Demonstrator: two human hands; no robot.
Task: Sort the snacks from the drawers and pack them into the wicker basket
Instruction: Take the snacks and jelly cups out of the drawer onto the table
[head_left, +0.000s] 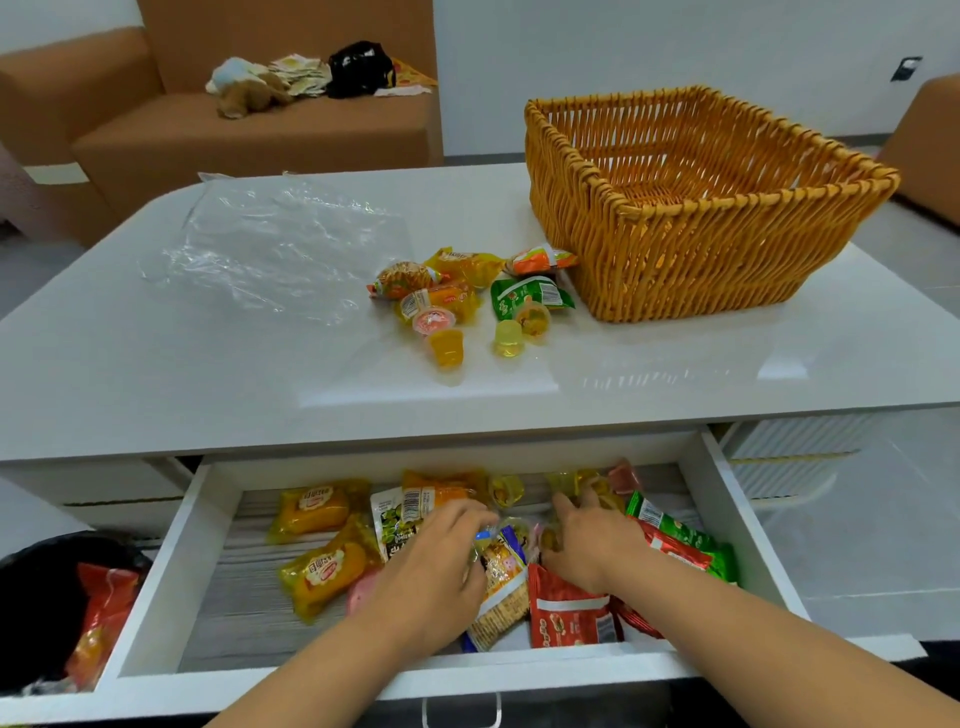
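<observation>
— Where's everything relative to the wicker basket (696, 208)?
— It stands on my glossy white counter (208, 364). A heap of snacks (467, 296) lies just beside its near left corner, clear plastic sheet (270, 244) further left. A brown sofa (208, 119) sits behind.
— And your hands?
— Both in the open drawer (156, 587) below the counter. My left hand (436, 566) curls around a small packet; my right hand (592, 545) has fingers spread among the wrappers.

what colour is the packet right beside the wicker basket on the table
Green, with a white label; the green packet shows best in the head view.
</observation>
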